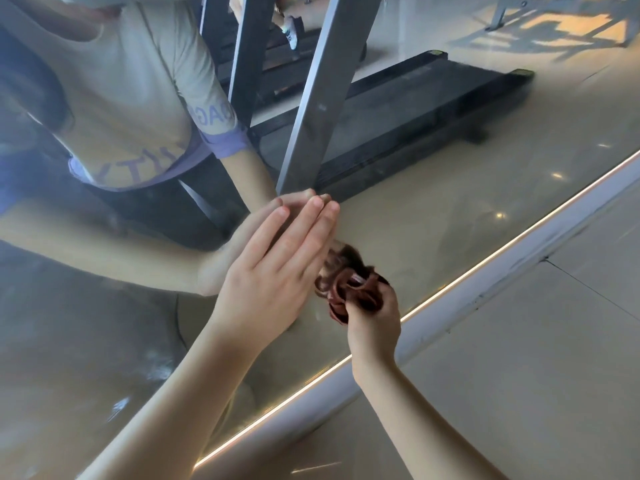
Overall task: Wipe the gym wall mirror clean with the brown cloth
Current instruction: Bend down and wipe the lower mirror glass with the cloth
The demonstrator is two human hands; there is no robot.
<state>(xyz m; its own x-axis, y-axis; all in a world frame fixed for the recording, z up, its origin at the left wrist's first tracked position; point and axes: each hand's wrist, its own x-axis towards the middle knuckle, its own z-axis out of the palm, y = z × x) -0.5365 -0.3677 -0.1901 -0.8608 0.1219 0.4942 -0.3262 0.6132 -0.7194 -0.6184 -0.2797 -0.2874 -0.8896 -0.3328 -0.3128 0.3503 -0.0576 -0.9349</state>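
Observation:
The wall mirror fills most of the head view and runs down to a lit strip along its lower edge. My left hand lies flat against the glass, fingers straight and together, and meets its own reflection. Just to its right, my right hand grips the bunched brown cloth and presses it onto the mirror near the bottom edge. Streaks and haze show on the glass at the lower left.
A white frame borders the mirror's bottom edge, with pale floor tiles beyond it. Reflected in the glass are a treadmill, grey metal posts and a person in a pale shirt.

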